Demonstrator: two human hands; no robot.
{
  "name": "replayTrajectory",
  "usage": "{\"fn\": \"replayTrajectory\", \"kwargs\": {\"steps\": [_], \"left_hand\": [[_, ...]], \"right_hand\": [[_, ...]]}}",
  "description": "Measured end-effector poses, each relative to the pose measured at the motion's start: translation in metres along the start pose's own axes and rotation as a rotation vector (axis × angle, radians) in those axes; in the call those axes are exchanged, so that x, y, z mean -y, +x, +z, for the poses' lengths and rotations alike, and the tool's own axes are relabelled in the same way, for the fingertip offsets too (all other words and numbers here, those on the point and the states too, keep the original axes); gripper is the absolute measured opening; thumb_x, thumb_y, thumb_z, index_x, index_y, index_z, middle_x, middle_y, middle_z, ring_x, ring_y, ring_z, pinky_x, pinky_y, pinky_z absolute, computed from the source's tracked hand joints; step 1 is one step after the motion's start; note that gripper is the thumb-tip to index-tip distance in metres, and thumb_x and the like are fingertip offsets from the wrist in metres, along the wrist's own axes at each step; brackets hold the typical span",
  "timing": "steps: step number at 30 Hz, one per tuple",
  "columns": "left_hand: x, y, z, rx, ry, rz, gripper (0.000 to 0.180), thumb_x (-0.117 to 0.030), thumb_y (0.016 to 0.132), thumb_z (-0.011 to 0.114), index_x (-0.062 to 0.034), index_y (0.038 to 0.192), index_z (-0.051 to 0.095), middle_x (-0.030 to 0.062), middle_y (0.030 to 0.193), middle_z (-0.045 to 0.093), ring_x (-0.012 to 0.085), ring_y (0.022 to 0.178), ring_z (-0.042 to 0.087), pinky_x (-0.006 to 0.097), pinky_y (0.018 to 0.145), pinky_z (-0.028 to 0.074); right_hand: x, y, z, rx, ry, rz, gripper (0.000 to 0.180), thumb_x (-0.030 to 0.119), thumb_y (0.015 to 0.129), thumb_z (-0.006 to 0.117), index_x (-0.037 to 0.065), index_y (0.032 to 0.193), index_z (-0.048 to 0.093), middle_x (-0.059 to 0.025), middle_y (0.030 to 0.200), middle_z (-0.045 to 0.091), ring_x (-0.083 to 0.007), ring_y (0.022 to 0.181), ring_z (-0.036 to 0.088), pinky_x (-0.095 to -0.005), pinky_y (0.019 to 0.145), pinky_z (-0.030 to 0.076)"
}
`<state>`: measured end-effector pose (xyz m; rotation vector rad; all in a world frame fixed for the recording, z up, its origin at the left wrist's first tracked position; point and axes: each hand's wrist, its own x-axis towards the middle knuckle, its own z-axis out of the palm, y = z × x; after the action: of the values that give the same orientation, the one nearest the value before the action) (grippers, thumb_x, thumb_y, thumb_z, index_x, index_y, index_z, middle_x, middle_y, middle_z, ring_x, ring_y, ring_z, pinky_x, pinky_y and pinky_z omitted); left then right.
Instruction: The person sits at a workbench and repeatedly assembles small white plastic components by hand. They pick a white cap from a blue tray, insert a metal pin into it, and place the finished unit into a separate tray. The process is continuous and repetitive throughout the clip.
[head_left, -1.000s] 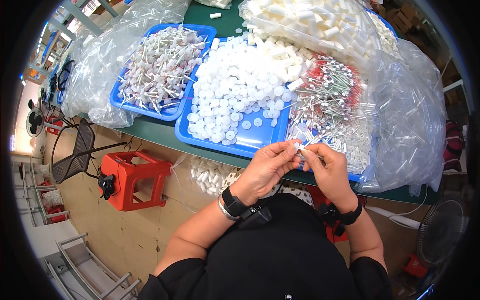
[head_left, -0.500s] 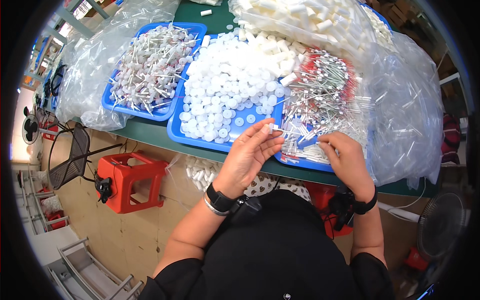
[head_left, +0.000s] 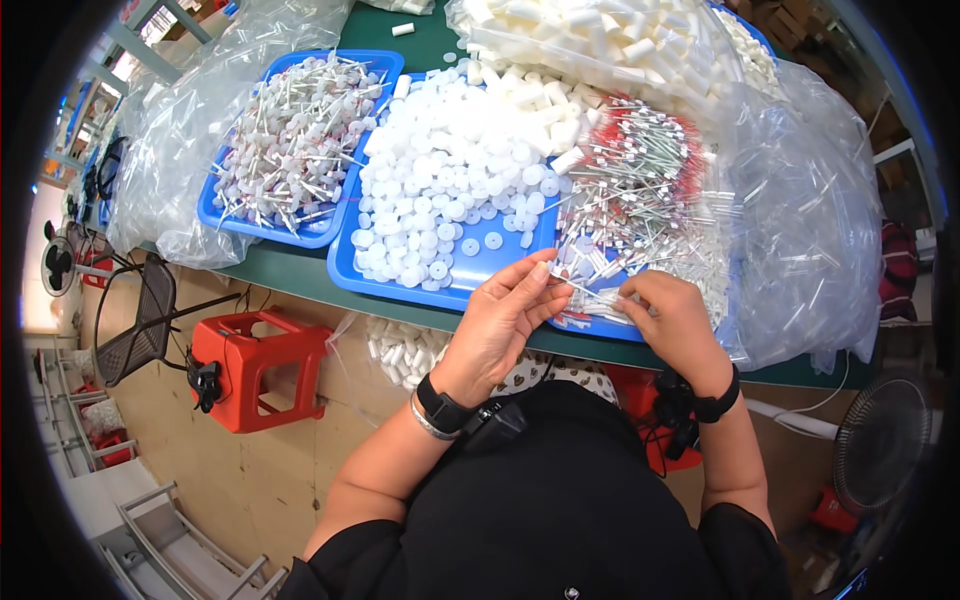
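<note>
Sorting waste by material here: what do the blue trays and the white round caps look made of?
Blue trays: likely moulded plastic, with a glossy, even colour and rounded rims. White round caps: likely plastic too, opaque and smooth, all the same shape. The left hand reaches beside them.

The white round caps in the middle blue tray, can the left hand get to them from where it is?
Probably yes. The left hand is at the near rim of the middle blue tray, and the white round caps lie uncovered just beyond its fingertips, with nothing between.
</note>
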<state>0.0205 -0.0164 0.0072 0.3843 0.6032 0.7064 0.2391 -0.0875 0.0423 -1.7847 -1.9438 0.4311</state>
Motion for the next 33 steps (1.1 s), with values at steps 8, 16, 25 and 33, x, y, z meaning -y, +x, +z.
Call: {"fn": "replayTrajectory", "kwargs": {"steps": [8, 16, 25, 33], "left_hand": [[0.005, 0.001, 0.007, -0.005, 0.013, 0.018, 0.039, -0.017, 0.098, 0.060, 0.0034, 0.130, 0.052, 0.0102, 0.106, 0.065, 0.0177, 0.100, 0.065, 0.028, 0.092, 0.054], [0.005, 0.000, 0.007, -0.026, 0.038, 0.050, 0.039, -0.016, 0.097, 0.061, 0.0042, 0.129, 0.053, 0.0115, 0.106, 0.065, 0.0171, 0.100, 0.065, 0.027, 0.091, 0.054], [0.012, -0.004, 0.008, 0.107, 0.141, -0.005, 0.039, -0.015, 0.099, 0.058, -0.0006, 0.135, 0.053, 0.0072, 0.106, 0.066, 0.0117, 0.098, 0.063, 0.025, 0.088, 0.051], [-0.005, -0.011, 0.002, 0.108, 0.481, 0.164, 0.037, -0.013, 0.098, 0.059, -0.0009, 0.133, 0.056, 0.0065, 0.119, 0.065, 0.0117, 0.098, 0.062, 0.025, 0.082, 0.050]], "right_hand": [[0.018, 0.001, -0.006, -0.067, 0.105, -0.065, 0.010, 0.008, 0.081, 0.072, 0.002, 0.084, 0.066, -0.0108, 0.077, 0.067, -0.0271, 0.064, 0.065, -0.0347, 0.058, 0.049], [0.024, 0.002, -0.007, -0.092, 0.120, -0.037, 0.009, 0.007, 0.080, 0.073, 0.001, 0.083, 0.065, -0.0106, 0.077, 0.065, -0.0271, 0.066, 0.064, -0.0353, 0.059, 0.049], [0.033, 0.007, -0.003, 0.146, 0.628, 0.321, 0.012, 0.011, 0.095, 0.062, -0.001, 0.094, 0.066, -0.0057, 0.074, 0.065, -0.0108, 0.059, 0.060, -0.0243, 0.053, 0.048], [0.033, 0.021, 0.008, 0.226, 0.788, 0.370, 0.021, 0.020, 0.101, 0.055, 0.002, 0.102, 0.065, -0.0072, 0.074, 0.066, -0.0134, 0.062, 0.065, -0.0260, 0.056, 0.052]]}}
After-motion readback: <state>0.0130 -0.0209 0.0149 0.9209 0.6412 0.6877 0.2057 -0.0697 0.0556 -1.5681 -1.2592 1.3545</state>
